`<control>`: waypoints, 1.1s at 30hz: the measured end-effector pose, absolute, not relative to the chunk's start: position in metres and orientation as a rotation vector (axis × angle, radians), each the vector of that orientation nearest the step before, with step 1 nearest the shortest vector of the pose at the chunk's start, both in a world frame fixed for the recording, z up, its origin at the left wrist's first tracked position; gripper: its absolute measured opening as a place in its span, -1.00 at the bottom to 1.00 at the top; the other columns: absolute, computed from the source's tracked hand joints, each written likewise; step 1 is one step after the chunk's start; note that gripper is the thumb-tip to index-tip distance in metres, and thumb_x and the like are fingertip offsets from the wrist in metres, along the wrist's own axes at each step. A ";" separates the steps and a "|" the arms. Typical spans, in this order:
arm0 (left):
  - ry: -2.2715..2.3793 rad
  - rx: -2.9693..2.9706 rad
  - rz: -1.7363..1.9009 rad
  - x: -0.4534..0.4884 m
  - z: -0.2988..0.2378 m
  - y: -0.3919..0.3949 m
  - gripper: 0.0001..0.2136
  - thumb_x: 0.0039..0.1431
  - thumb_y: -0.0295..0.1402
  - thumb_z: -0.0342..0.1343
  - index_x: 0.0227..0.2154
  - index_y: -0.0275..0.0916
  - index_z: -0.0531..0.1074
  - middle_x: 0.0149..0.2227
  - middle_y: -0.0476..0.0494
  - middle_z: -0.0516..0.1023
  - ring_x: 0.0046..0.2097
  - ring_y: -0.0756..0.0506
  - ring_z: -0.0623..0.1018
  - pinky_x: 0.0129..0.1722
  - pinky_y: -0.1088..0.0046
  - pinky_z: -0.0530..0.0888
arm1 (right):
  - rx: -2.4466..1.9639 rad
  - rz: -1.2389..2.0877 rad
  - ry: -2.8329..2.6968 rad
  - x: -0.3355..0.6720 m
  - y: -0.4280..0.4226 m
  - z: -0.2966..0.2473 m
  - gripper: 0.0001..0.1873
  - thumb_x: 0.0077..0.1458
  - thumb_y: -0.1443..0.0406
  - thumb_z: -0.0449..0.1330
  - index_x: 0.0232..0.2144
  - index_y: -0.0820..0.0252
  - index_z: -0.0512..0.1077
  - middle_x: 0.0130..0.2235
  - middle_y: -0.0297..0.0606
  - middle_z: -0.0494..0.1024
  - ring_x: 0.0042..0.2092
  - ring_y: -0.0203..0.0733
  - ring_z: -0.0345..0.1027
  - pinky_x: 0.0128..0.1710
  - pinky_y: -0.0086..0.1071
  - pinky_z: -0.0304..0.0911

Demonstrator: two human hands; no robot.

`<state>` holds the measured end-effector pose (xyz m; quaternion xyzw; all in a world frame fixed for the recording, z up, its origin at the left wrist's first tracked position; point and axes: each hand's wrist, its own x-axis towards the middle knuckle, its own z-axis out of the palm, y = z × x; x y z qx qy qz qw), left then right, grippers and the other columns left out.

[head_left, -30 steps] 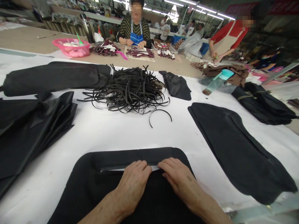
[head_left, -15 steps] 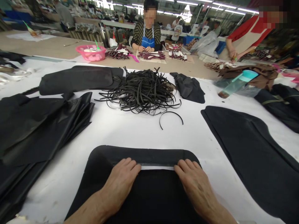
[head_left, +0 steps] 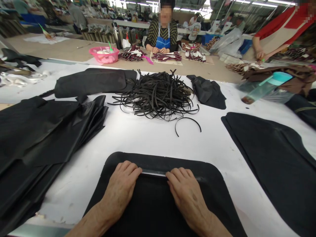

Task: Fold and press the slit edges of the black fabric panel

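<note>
Panel of black material lies on the white-covered desk, its slit gaping less than half a second ago between left hand and right hand, now closer together, fingers along it, whether either grip pinches unclear, black strips heaped beyond.

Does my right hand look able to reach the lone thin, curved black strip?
Probably yes: between the right hand and the strip lie only the far edge of the flat black panel and white tabletop.
</note>
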<state>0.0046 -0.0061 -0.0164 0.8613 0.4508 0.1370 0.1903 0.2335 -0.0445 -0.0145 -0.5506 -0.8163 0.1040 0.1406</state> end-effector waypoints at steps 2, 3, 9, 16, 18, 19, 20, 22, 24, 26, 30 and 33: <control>1.284 2.430 0.361 0.010 -0.014 -0.006 -0.75 0.21 -0.63 -0.13 -0.18 -0.27 0.38 -0.26 -0.13 0.40 -0.21 -0.19 0.29 -0.24 0.20 0.25 | -1.554 0.319 -2.376 0.224 -0.040 -0.016 -0.83 0.14 0.52 0.05 -0.28 0.22 0.36 -0.36 -0.26 0.32 -0.33 -0.08 0.12 -0.33 -0.21 0.01; 1.286 2.436 0.359 0.013 -0.014 -0.006 -0.75 0.20 -0.64 -0.11 -0.18 -0.28 0.38 -0.26 -0.12 0.40 -0.21 -0.18 0.29 -0.23 0.20 0.26 | -1.548 0.318 -2.382 0.220 -0.039 -0.017 -0.83 0.15 0.52 0.05 -0.29 0.22 0.36 -0.36 -0.26 0.32 -0.33 -0.09 0.12 -0.33 -0.21 0.01; 1.190 2.451 0.354 0.034 -0.018 -0.007 -0.82 0.20 -0.60 -0.04 -0.22 -0.29 0.40 -0.31 -0.12 0.39 -0.25 -0.17 0.31 -0.23 0.21 0.31 | -1.527 0.348 -2.335 0.217 -0.037 -0.020 -0.84 0.10 0.55 0.13 -0.29 0.25 0.37 -0.32 -0.24 0.33 -0.31 -0.09 0.13 -0.31 -0.22 0.04; 1.142 2.398 0.481 0.037 -0.031 -0.004 -0.80 0.21 -0.62 -0.12 -0.26 -0.29 0.38 -0.30 -0.12 0.35 -0.27 -0.15 0.31 -0.26 0.24 0.37 | -1.455 0.328 -2.335 0.222 -0.037 -0.026 -0.85 0.11 0.53 0.13 -0.25 0.28 0.37 -0.29 -0.21 0.33 -0.28 -0.07 0.13 -0.30 -0.22 0.09; 1.128 2.384 0.503 0.036 -0.033 -0.004 -0.80 0.23 -0.60 -0.13 -0.27 -0.30 0.38 -0.30 -0.13 0.34 -0.26 -0.16 0.31 -0.26 0.23 0.37 | -1.419 0.312 -2.342 0.223 -0.036 -0.028 -0.88 0.16 0.50 0.08 -0.25 0.31 0.36 -0.30 -0.19 0.33 -0.29 -0.07 0.13 -0.30 -0.21 0.09; 1.120 2.384 0.516 0.036 -0.033 -0.004 -0.80 0.24 -0.59 -0.14 -0.27 -0.31 0.38 -0.30 -0.14 0.34 -0.26 -0.16 0.31 -0.26 0.23 0.38 | -1.400 0.299 -2.349 0.223 -0.036 -0.028 -0.87 0.18 0.48 0.04 -0.24 0.32 0.36 -0.30 -0.18 0.33 -0.29 -0.07 0.13 -0.31 -0.21 0.09; 1.108 2.391 0.531 0.035 -0.033 -0.004 -0.79 0.25 -0.57 -0.16 -0.27 -0.31 0.37 -0.30 -0.14 0.34 -0.26 -0.17 0.31 -0.27 0.23 0.38 | -1.382 0.285 -2.354 0.224 -0.035 -0.028 -0.85 0.21 0.47 0.00 -0.23 0.33 0.36 -0.30 -0.18 0.33 -0.29 -0.06 0.13 -0.32 -0.21 0.10; 1.077 2.432 0.570 0.035 -0.034 -0.004 -0.77 0.27 -0.54 -0.22 -0.25 -0.32 0.37 -0.29 -0.16 0.34 -0.27 -0.17 0.31 -0.29 0.22 0.38 | -1.361 0.262 -2.357 0.224 -0.034 -0.029 -0.80 0.24 0.46 -0.06 -0.21 0.33 0.36 -0.31 -0.17 0.33 -0.30 -0.06 0.13 -0.33 -0.21 0.10; 1.041 2.490 0.606 0.034 -0.034 -0.004 -0.74 0.29 -0.51 -0.26 -0.23 -0.34 0.36 -0.29 -0.18 0.34 -0.27 -0.18 0.32 -0.29 0.22 0.37 | -1.361 0.248 -2.357 0.224 -0.034 -0.029 -0.78 0.24 0.47 -0.08 -0.22 0.33 0.36 -0.31 -0.16 0.33 -0.30 -0.06 0.14 -0.34 -0.21 0.10; 0.998 2.531 0.610 0.034 -0.036 -0.004 -0.74 0.30 -0.49 -0.27 -0.21 -0.36 0.35 -0.29 -0.19 0.35 -0.26 -0.18 0.31 -0.29 0.21 0.37 | -1.365 0.252 -2.371 0.224 -0.034 -0.029 -0.81 0.22 0.48 -0.04 -0.24 0.32 0.37 -0.31 -0.17 0.34 -0.30 -0.07 0.15 -0.33 -0.21 0.11; 0.950 2.565 0.591 0.033 -0.036 -0.003 -0.75 0.30 -0.50 -0.26 -0.21 -0.37 0.34 -0.28 -0.21 0.35 -0.25 -0.18 0.31 -0.27 0.20 0.38 | -1.375 0.253 -2.435 0.227 -0.034 -0.031 -0.86 0.15 0.50 0.08 -0.23 0.29 0.36 -0.29 -0.19 0.36 -0.28 -0.07 0.17 -0.28 -0.23 0.13; 0.916 2.633 0.501 0.033 -0.031 -0.003 -0.74 0.29 -0.53 -0.26 -0.20 -0.40 0.35 -0.27 -0.23 0.35 -0.25 -0.19 0.32 -0.26 0.20 0.41 | -1.337 0.214 -2.477 0.230 -0.035 -0.030 -0.84 0.14 0.50 0.09 -0.21 0.32 0.36 -0.28 -0.17 0.37 -0.27 -0.07 0.18 -0.27 -0.23 0.14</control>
